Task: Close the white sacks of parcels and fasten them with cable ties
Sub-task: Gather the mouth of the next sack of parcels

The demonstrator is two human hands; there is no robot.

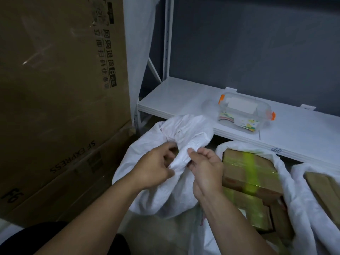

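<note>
A: Where is the white sack [147, 184]?
B: On the floor, just in front of the person and beside the big cardboard boxes [55, 107]. Its mouth is gathered into a neck [185, 142], which runs up and away from the hands, toward the shelf [176, 96].
A: And the grip?
B: The left hand [152, 168] curls round the base of the neck from the left. The right hand [207, 170] pinches the fabric from the right. They nearly touch. I see no cable tie in either hand.
A: Where could one be?
B: Maybe in the clear plastic box [244, 113] with orange latches on the shelf, nearer the right hand. Coloured strips lie inside it, but I cannot tell what they are.
A: Other sacks?
B: To the right, a second sack [244, 144] is open, with taped cardboard parcels [248, 173] inside. A third sack [312, 227] beyond it also holds a parcel.
</note>
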